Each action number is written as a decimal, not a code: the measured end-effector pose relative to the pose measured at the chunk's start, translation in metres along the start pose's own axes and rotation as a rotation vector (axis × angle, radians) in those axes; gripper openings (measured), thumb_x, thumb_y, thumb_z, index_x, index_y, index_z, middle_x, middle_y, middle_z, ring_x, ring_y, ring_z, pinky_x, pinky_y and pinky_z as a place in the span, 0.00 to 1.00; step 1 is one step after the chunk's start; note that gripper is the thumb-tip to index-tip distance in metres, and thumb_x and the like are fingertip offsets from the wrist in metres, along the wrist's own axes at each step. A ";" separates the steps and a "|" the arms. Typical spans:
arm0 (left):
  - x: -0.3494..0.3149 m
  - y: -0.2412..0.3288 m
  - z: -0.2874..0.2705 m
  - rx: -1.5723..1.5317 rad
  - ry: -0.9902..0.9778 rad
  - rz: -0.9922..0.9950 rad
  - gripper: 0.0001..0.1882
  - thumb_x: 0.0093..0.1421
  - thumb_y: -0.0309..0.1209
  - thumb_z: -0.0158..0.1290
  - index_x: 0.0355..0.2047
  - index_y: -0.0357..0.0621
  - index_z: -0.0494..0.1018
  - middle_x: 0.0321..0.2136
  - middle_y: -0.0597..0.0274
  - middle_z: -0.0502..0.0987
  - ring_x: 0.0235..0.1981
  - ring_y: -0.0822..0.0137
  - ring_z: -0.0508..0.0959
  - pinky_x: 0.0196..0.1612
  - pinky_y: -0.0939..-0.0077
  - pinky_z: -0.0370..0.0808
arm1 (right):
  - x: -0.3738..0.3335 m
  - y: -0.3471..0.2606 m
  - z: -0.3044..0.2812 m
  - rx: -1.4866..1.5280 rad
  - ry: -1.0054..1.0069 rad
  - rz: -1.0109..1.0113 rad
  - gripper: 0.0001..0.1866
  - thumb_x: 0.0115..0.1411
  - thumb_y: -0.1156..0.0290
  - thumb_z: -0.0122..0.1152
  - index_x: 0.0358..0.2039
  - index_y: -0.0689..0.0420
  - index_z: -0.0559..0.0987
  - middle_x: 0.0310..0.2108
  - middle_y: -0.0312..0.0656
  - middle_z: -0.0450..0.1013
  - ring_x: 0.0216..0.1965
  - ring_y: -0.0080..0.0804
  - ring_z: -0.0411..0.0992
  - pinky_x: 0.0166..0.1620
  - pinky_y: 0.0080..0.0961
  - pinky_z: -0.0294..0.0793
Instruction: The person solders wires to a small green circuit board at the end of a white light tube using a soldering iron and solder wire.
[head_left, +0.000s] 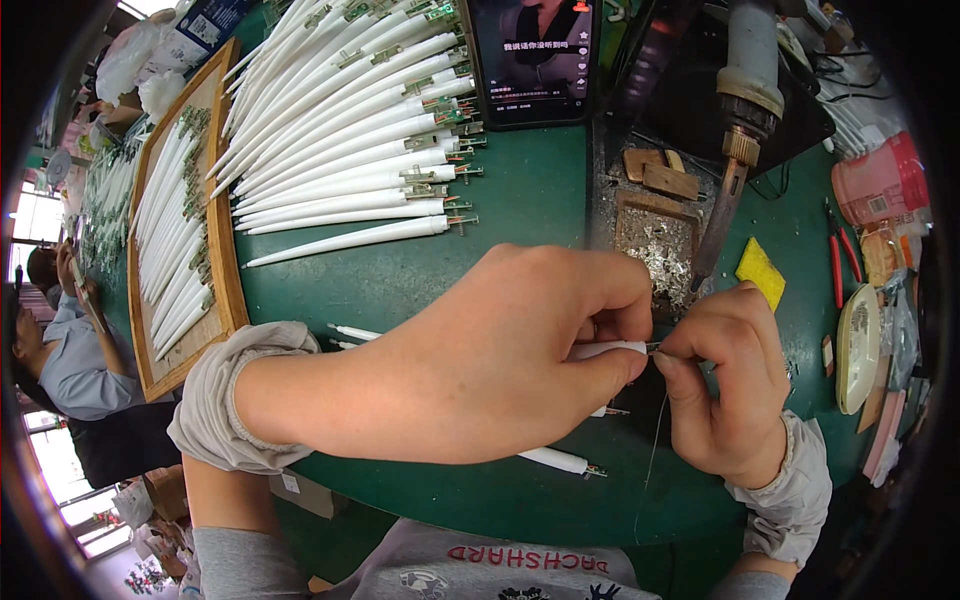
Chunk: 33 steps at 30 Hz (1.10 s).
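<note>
Now the white stick (605,349) is gripped between thumb and finger of the left hand (520,350), its end pointed toward the right hand (728,375), closed just beside it; what is pinched there cannot be told. Beyond the left hand, more white sticks (400,127) are spread across the tabletop (400,275).

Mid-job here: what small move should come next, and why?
Probably bring the end of the white tube toward the soldering iron: the left hand holds the tube, the right hand is at that end, and the iron points down close by.
</note>
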<state>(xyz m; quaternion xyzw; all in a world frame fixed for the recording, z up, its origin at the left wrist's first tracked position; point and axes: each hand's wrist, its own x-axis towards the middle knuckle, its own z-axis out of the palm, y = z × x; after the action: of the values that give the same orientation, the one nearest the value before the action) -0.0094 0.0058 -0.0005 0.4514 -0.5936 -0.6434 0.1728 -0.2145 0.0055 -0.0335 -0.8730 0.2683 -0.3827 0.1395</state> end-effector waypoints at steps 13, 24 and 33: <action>0.002 0.001 -0.005 -0.085 0.071 0.002 0.05 0.58 0.23 0.56 0.32 0.36 0.71 0.28 0.68 0.75 0.31 0.82 0.72 0.32 0.88 0.69 | 0.016 0.002 -0.039 0.952 -0.264 0.973 0.15 0.55 0.78 0.63 0.31 0.59 0.63 0.18 0.40 0.71 0.17 0.23 0.71 0.21 0.11 0.66; 0.005 0.004 -0.004 -0.186 0.087 0.019 0.05 0.58 0.21 0.56 0.32 0.37 0.71 0.28 0.67 0.75 0.30 0.81 0.73 0.32 0.88 0.70 | 0.003 -0.004 -0.019 0.726 -0.048 0.650 0.08 0.60 0.77 0.56 0.33 0.63 0.65 0.22 0.35 0.69 0.21 0.13 0.65 0.24 0.10 0.59; 0.005 0.003 -0.004 -0.219 0.112 0.061 0.05 0.57 0.20 0.56 0.32 0.37 0.70 0.28 0.67 0.75 0.30 0.82 0.73 0.31 0.88 0.70 | 0.005 -0.005 -0.017 0.746 -0.013 0.667 0.09 0.60 0.78 0.57 0.34 0.63 0.65 0.25 0.36 0.69 0.24 0.14 0.66 0.26 0.10 0.61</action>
<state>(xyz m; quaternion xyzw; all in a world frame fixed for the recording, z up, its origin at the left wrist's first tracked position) -0.0094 -0.0012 0.0010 0.4467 -0.5229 -0.6726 0.2733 -0.2225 0.0058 -0.0174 -0.6326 0.3769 -0.3814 0.5589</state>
